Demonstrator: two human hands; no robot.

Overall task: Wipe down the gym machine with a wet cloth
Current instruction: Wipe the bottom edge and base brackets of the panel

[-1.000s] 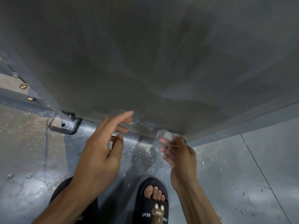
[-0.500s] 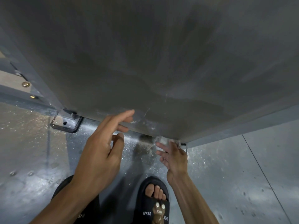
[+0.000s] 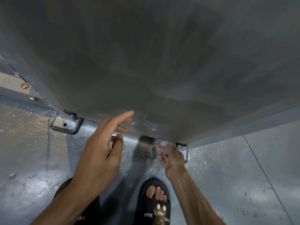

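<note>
One white cloth (image 3: pixel 162 143), mostly hidden, pinched by right hand (image 3: pixel 172 157) against the lower edge of one grey machine panel (image 3: pixel 146 70). Left hand (image 3: pixel 99 153) with fingers straight and relaxed, fingertips at the panel edge, well apart from the cloth. Two black slippers (image 3: pixel 155 207) below.

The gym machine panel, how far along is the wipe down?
The big grey panel shows broad damp streaks, so its face looks mostly wiped. In hand: the right hand presses the cloth at its bottom edge; the left hand hovers open. Left: white smears by that edge.
</note>
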